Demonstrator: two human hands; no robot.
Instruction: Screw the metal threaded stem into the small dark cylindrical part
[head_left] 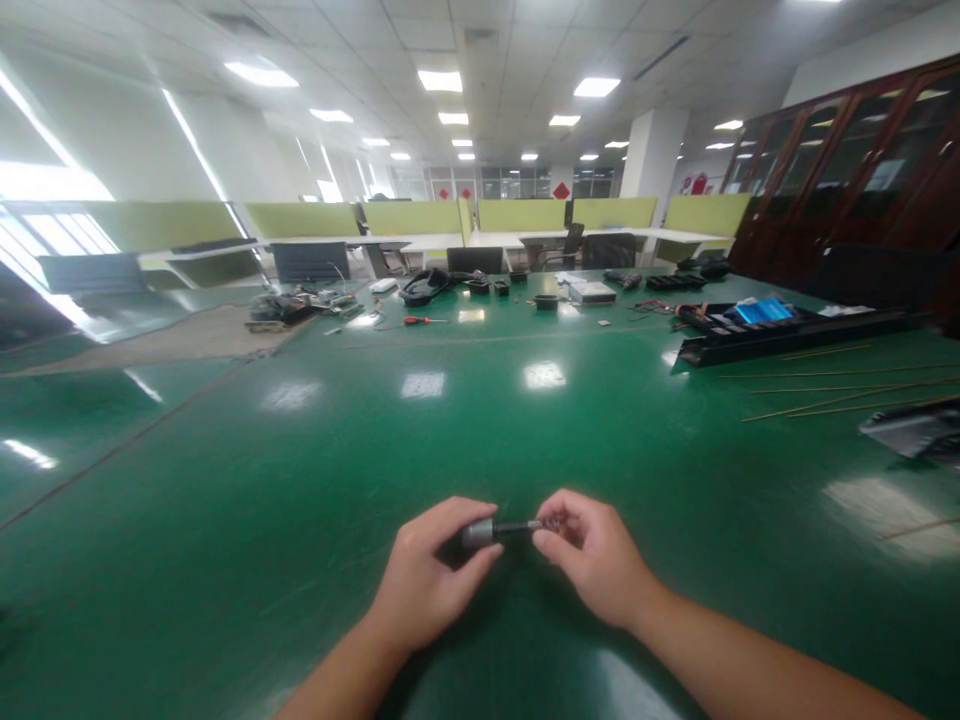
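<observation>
Low in the middle of the head view, my two hands hold a grey cylinder with a thin dark shaft (478,532) level, just above the green tabletop. My left hand (435,570) is closed around the thick grey body, thumb on the near side and fingers on the far side. The shaft points right, and my right hand (589,550) pinches its far end between thumb and fingertips. Something small and metallic shows at those fingertips, too blurred to name. What kind of tool or part the cylinder is, I cannot make out.
An orange-handled screwdriver (418,320) lies farther back on the green table (337,450). Circuit boards and wires (300,305) are at back left. A white box (591,292) stands behind. To the right are a black rail (795,338), thin rods (840,390) and a blue pack (763,311).
</observation>
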